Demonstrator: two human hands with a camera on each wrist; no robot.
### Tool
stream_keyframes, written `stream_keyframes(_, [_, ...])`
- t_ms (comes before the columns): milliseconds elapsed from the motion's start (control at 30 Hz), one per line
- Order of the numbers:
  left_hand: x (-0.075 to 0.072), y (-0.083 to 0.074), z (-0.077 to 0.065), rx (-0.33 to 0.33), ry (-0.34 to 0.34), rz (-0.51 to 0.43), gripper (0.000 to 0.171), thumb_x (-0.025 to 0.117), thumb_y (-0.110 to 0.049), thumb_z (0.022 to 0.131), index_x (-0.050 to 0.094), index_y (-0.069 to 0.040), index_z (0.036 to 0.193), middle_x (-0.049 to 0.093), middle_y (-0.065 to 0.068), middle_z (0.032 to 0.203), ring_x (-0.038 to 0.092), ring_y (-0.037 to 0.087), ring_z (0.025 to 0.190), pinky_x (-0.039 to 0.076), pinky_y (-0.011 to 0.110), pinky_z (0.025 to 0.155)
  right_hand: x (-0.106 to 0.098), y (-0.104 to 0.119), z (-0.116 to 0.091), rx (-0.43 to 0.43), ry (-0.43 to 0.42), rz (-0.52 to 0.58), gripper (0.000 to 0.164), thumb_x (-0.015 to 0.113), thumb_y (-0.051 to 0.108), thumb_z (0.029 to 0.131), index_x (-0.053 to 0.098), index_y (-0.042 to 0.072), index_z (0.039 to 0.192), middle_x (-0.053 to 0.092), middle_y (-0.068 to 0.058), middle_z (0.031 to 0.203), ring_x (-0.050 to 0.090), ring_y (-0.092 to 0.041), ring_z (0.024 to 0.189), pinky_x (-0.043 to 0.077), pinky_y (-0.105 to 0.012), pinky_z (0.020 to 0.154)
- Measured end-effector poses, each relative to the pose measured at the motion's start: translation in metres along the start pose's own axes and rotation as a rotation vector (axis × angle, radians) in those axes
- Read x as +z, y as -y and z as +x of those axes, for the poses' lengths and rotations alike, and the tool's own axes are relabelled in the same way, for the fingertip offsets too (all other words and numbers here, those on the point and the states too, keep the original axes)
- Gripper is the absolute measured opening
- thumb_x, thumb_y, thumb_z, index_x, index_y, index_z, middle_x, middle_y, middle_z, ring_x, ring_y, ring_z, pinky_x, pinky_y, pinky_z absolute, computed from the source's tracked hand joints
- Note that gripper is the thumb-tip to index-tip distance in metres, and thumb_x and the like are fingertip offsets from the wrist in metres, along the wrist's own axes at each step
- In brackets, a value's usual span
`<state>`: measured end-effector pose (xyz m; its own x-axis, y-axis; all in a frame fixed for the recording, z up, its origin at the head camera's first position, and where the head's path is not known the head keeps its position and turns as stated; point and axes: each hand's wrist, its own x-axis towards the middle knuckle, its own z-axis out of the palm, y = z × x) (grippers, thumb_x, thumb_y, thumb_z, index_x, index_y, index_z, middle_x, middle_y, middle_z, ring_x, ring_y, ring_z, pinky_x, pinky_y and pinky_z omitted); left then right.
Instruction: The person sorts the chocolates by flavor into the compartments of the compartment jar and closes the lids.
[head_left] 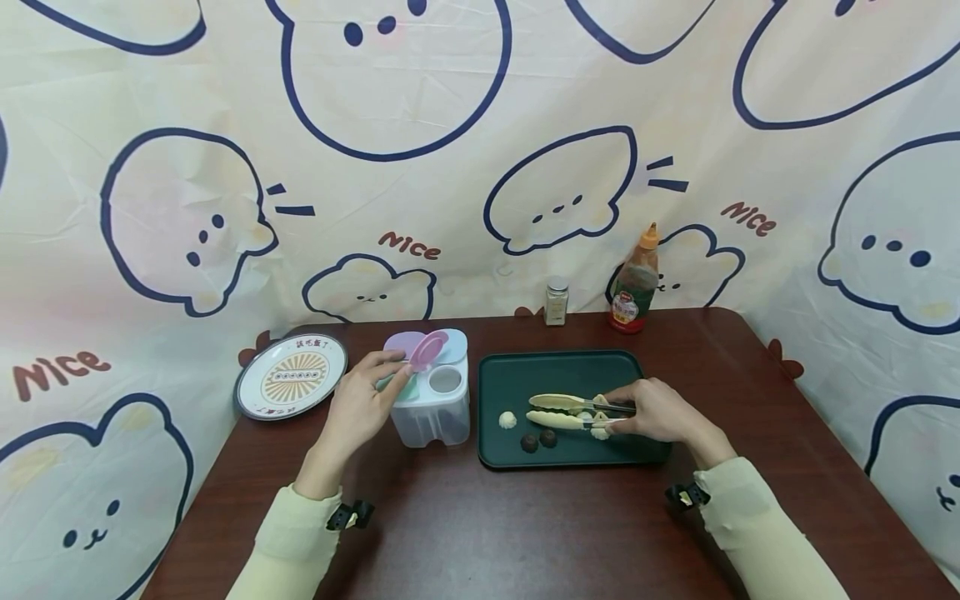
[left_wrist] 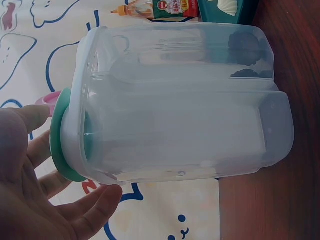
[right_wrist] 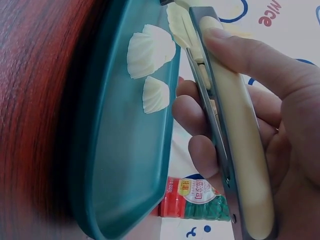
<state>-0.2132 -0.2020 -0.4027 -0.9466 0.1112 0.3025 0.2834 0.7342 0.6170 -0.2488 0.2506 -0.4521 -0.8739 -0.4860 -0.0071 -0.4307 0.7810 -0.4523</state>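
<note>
My left hand (head_left: 363, 400) pinches a small pink lid (head_left: 430, 349) and holds it tilted over a clear plastic storage box (head_left: 437, 423). That box has a white top with an uncovered round hole (head_left: 446, 380), plus purple and green lids (left_wrist: 61, 137). In my right hand (head_left: 663, 408) is a pair of cream-tipped tongs (head_left: 562, 402), gripped by the handle with its arms apart. The tongs hover over a dark green tray (head_left: 510, 367). On it lie several white pleated pieces (right_wrist: 156, 95) and two dark round balls (head_left: 529, 442).
A white plate with a printed pattern (head_left: 251, 392) is at the left, behind my left hand. Along the back stand a small spice jar (head_left: 556, 302) and a sauce bottle with an orange cap (head_left: 634, 287). A patterned cloth (head_left: 420, 200) hangs behind the brown table (head_left: 480, 533).
</note>
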Motion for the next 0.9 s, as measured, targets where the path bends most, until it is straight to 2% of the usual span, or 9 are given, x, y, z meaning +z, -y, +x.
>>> stream_keyframes(267, [-0.0002,-0.0006,-0.0007,0.006,-0.005,0.000,0.046,0.054,-0.044,0.101,0.073,-0.006,0.119,0.062,0.009,0.135,0.056,0.032,0.129,0.044,0.055,0.104,-0.0010,0.0004,0.0016,0.024,0.014,-0.011,0.042,0.084,0.034,0.079,0.076,0.017,0.116,0.076,-0.002,0.110,0.058,-0.013,0.078,0.043,-0.024,0.062])
stream_keyframes(633, [-0.0003,-0.0003,-0.0007,0.009,-0.004,0.002,0.047,0.053,-0.044,0.101,0.073,-0.006,0.119,0.062,0.010,0.135,0.056,0.032,0.129,0.043,0.055,0.104,-0.0012,-0.0002,0.0012,-0.003,0.011,0.002,0.040,0.083,0.035,0.081,0.076,0.017,0.116,0.076,-0.001,0.111,0.064,-0.015,0.082,0.047,-0.023,0.064])
stream_keyframes(900, [0.0000,-0.0005,-0.0002,0.006,-0.004,0.004,0.046,0.054,-0.044,0.101,0.073,-0.007,0.119,0.062,0.009,0.136,0.056,0.032,0.130,0.043,0.055,0.105,-0.0044,0.0014,-0.0001,-0.009,-0.001,0.023,0.041,0.081,0.035,0.082,0.075,0.017,0.118,0.076,0.000,0.109,0.057,-0.007,0.073,0.047,-0.022,0.061])
